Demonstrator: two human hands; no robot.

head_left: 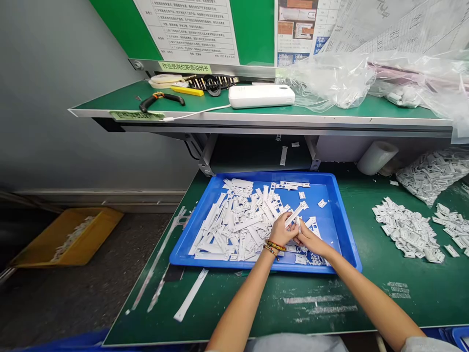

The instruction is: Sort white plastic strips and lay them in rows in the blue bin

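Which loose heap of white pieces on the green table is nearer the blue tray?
The left-hand heap, seen whole; the other heap runs past the picture's right edge.

From here I see the green workbench (370,266) bearing a blue tray (331,215); small white parts (410,230) heaped right; a white strip (191,296) near left.

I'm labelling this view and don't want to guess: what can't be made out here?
All in the head view:
Right hand: its exact grip, hidden by its own fingers and the left hand.
Blue plastic tray: floor beneath the heaped white plastic strips, covered by them.
White printed sheet: top, cut off by the upper edge.
Yellow bin: white contents, too small and blurred to identify.
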